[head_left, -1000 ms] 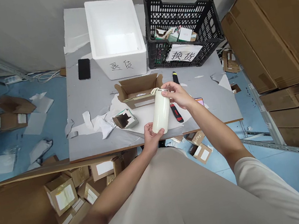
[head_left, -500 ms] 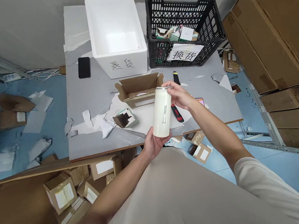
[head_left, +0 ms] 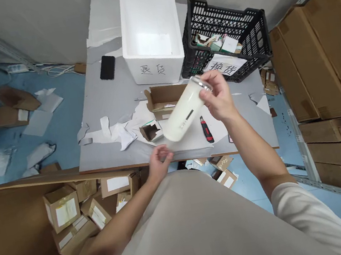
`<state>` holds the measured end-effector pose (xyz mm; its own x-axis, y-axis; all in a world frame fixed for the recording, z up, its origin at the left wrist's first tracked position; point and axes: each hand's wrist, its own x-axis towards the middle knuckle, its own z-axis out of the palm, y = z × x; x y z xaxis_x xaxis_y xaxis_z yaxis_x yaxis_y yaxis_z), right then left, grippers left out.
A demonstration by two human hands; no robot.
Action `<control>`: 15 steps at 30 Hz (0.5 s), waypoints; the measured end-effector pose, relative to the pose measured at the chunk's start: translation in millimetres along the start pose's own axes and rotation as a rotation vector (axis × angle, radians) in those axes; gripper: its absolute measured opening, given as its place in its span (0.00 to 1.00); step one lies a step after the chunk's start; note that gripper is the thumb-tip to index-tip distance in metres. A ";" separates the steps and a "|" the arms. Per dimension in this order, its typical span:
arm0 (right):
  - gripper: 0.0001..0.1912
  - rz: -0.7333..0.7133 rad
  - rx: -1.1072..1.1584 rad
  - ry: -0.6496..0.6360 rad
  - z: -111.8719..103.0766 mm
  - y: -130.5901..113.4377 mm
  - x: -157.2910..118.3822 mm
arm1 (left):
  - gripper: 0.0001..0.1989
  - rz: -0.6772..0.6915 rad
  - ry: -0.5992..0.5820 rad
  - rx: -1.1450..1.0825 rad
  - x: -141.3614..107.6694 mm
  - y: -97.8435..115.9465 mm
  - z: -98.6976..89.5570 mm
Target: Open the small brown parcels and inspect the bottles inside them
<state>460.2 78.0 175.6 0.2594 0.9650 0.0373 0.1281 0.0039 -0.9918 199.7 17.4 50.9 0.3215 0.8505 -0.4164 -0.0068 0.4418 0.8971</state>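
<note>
A cream-coloured insulated bottle (head_left: 183,111) with dark lettering and a silver rim is tilted above the table, its rim end up and to the right. My right hand (head_left: 219,98) grips it around the rim end. Below the bottle's lower end, my left hand (head_left: 160,162) is open, thumb and fingers apart, with nothing in it. Just beyond that hand lies a small torn-open carton (head_left: 151,131). Partly behind the bottle stands an open brown cardboard box (head_left: 157,99). A red and black utility knife (head_left: 206,130) rests to the right of the bottle.
A white foam box (head_left: 154,67) and a black plastic crate (head_left: 221,18) holding small cartons stand at the back. A black phone (head_left: 107,67) lies left of them. Torn paper (head_left: 124,135) litters the table. Large cardboard boxes (head_left: 312,66) are stacked at right.
My left hand has let go of the bottle's base and moved left. My right hand has raised the rim end and tilted the bottle further to the right. The view has shifted slightly.
</note>
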 end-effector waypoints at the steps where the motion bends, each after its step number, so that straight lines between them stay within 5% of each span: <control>1: 0.29 -0.056 -0.036 0.036 9.1 -0.2 5.2 | 0.41 0.125 0.170 0.138 7.7 -1.2 -16.0; 3: 0.30 -0.142 -0.097 0.083 30.8 6.5 12.0 | 0.57 0.300 0.334 0.309 29.8 -1.4 -43.0; 6: 0.30 -0.237 -0.131 0.114 64.2 29.2 10.8 | 0.68 0.433 0.168 0.388 70.0 1.0 -64.4; 10: 0.29 -0.344 -0.112 0.127 89.3 56.9 -2.4 | 0.58 0.503 -0.010 0.572 102.4 -2.5 -68.8; 15: 0.26 -0.418 -0.222 -0.063 90.0 56.0 -15.6 | 0.51 0.552 -0.019 0.673 104.8 -8.5 -72.3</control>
<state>377.2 86.7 108.4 0.0844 0.9068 0.4131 0.4125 0.3456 -0.8429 164.9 123.5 -11.0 0.4534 0.8856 0.1013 0.3927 -0.3005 0.8692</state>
